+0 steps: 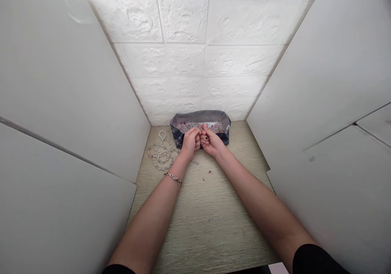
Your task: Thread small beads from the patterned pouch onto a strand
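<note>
Nearest, the desk (207, 225) stretches in front of the open pouch (198, 116), giving the forearms room, with small brown bits (209, 171) a little before it. Left of the pouch lies a coiled bead strand (157, 156). At the pouch's front, left hand (191, 140) and right hand (210, 140) meet, fingers closed in a pinch; whether they grip anything I cannot tell. This looks like fine fingertip work, calling for a light, steady pinch. Loose beads (186, 126) lie inside the pouch; a brick-patterned wall (183, 58) limits room behind it.
</note>
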`<state>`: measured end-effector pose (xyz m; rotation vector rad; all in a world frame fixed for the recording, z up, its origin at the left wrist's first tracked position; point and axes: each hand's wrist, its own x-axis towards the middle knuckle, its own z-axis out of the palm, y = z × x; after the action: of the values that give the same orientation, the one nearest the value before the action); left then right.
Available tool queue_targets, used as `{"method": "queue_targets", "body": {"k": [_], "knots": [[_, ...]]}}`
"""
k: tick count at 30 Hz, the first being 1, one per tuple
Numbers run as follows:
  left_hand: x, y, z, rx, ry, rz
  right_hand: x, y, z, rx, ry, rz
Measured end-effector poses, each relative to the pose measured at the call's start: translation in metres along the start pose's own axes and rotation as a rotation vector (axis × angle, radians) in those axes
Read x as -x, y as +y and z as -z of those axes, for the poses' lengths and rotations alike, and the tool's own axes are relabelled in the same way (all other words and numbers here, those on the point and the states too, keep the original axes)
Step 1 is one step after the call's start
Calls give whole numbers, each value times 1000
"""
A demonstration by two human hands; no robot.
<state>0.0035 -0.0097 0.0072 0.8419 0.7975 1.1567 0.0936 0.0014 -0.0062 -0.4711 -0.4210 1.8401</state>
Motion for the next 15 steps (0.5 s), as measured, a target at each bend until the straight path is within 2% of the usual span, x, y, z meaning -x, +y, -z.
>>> {"method": "queue_targets", "body": {"k": [15], "knots": [[-1,1,-1,-69,22,5,-1,0,1,32,-8,8]]}}
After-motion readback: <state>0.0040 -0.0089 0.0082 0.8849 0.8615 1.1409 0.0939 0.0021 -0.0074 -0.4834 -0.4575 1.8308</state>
